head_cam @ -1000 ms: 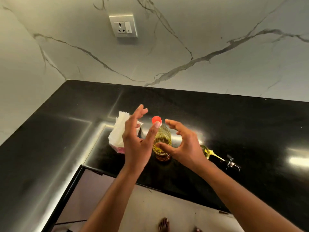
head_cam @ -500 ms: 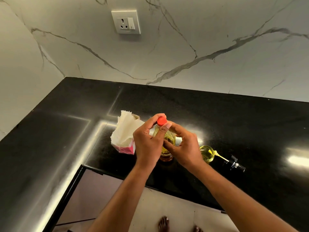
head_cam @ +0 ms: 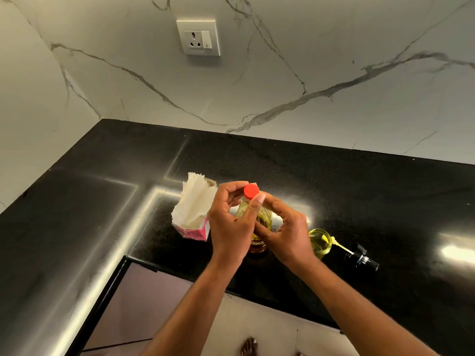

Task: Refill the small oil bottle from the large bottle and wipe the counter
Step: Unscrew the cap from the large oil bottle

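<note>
Walls: white marble with grey veins, filling the upper frame.
Socket: white switch plate, upper centre.
Counter: glossy black, bright glare streaks.
Floor: pale, bottom centre.

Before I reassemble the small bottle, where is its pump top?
In the head view, the pump top lies on its side on the black counter, right of the open small bottle and the right hand.

Red cap, black counter, grey-veined wall

The 2 forearms are bare, with no sleeves, and the foot is unshod.
</note>
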`<state>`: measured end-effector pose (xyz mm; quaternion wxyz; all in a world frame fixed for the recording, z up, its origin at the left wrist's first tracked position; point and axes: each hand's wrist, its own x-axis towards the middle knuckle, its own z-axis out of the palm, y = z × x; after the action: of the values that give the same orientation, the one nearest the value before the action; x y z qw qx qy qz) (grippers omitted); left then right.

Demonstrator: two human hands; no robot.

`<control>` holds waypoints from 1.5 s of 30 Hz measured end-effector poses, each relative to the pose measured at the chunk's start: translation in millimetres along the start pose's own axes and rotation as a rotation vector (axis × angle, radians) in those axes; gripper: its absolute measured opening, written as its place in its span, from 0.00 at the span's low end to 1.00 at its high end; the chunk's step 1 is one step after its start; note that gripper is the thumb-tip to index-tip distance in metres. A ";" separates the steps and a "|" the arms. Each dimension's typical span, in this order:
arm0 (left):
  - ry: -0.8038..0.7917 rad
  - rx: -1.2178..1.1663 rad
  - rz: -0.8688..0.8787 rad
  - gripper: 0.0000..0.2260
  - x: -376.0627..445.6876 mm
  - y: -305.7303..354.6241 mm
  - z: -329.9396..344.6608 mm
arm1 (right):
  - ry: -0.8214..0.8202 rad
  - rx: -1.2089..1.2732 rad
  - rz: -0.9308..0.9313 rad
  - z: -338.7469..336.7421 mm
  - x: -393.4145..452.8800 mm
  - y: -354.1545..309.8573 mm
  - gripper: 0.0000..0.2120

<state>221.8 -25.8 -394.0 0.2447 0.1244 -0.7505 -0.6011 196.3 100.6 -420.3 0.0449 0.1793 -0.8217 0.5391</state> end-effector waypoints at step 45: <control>-0.265 0.574 0.692 0.42 -28.2 1.2 9.0 | 0.030 0.459 0.434 -80.1 -31.4 -19.5 0.14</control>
<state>241.2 -4.4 -400.4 0.2885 -0.1483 -0.9086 -0.2633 222.7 173.7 -378.5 -0.1008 -0.0027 -0.6968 0.7101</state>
